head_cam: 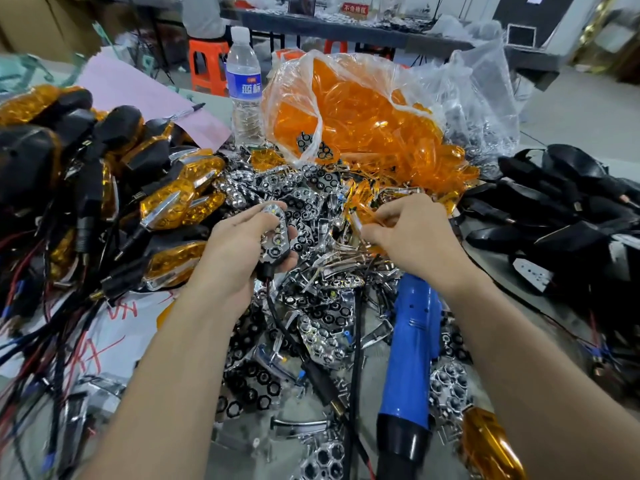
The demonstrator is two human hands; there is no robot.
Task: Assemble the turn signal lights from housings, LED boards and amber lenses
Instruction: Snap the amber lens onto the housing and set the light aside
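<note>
Workbench (214, 102), grey, heaped with parts; a second bench and one orange plastic stool (207, 67) stand behind the water bottle (242, 84).

Materials:
- One clear ribbed water bottle with a blue label and white cap, upright.
- One crinkled clear bag (356, 109), just right of the bottle, full of glossy amber lenses that spill out toward the viewer.
- Pile of finished lights (166, 202), left of and nearer than the bottle: matt black bodies, faceted amber fronts, chrome trim, trailing red and black wires. Too many to count.
- Heap of black housings (554, 209), far right of the bottle.
- Chrome reflector pieces (311, 317), mirror-bright with hexagonal cells, litter the bench in front of the bottle; uncountable.
- One blue plastic tool (412, 334) with a black end lies well in front of the bottle, to its right.
- One pink sheet (138, 95) with one black marker (188, 110) on it, left of the bottle.

Hands, both in front of the bottle:
- Left hand (239, 251): fingers curled around one housing (275, 233), chrome reflector face up, thumb at its upper end; a black lead hangs below the palm.
- Right hand (408, 233): thumb and forefinger pinch one amber lens (367, 211), which projects leftward beyond the fingertips toward the housing, not touching it.
</note>
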